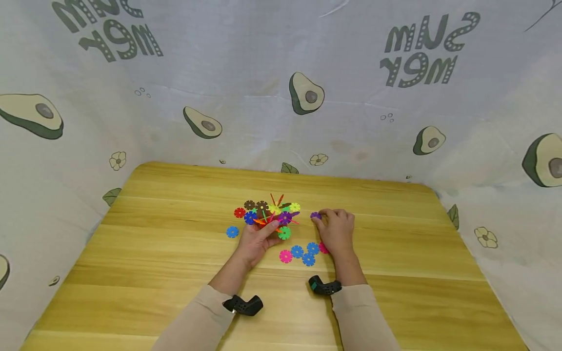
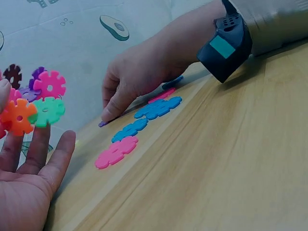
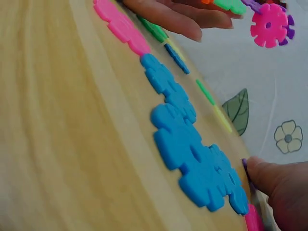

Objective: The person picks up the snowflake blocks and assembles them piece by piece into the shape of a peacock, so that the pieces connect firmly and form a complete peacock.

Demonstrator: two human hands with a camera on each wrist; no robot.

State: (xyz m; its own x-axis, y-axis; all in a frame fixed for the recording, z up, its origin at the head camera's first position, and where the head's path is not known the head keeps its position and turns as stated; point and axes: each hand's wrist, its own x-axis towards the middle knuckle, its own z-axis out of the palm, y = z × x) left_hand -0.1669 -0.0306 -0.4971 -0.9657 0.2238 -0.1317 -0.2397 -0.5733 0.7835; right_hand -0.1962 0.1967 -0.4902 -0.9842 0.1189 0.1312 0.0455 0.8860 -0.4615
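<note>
My left hand (image 1: 269, 228) holds a cluster of interlocked snowflake discs (image 1: 272, 213) in red, blue, brown, yellow, green and purple, just above the wooden table (image 1: 153, 253). In the left wrist view its fingers (image 2: 45, 154) lie straight under the cluster (image 2: 36, 101), with the thumb against the orange disc. To the right, my right hand (image 1: 322, 218) pinches a single purple disc (image 1: 316, 215) with curled fingertips. That purple disc (image 2: 102, 124) lies at the table surface. In the right wrist view only a sliver of the purple disc (image 3: 244, 164) shows beside a fingertip (image 3: 269, 178).
Loose discs lie between the hands: a pink one (image 1: 286, 256), three blue ones (image 1: 309, 259) and another pink one (image 1: 323, 248) partly under the right hand. A lone blue disc (image 1: 232, 232) lies left of the cluster. Avocado-print cloth (image 1: 281, 97) surrounds the table.
</note>
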